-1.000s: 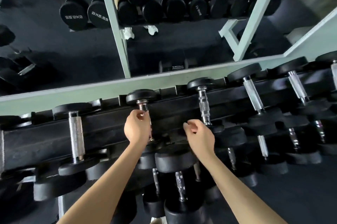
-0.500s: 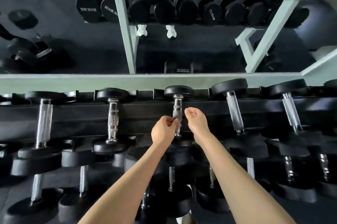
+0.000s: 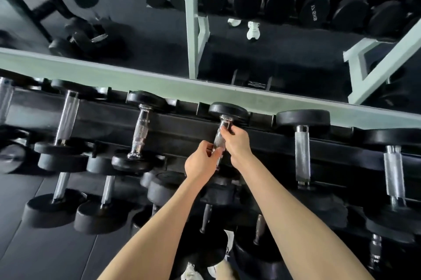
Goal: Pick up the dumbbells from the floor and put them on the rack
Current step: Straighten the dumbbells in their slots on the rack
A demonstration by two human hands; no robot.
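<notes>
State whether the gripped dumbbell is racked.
On the rack: the dumbbell lies across its top tier, left hand and right hand gripping its handle.

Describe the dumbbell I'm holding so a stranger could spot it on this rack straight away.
Find the pale green ledge under the mirror; the rack's top tier runs just below it. Near its middle sits a small dumbbell with a slim knurled chrome handle. Its left neighbour looks alike, but only this one has the left hand and right hand gripping its handle.
</notes>
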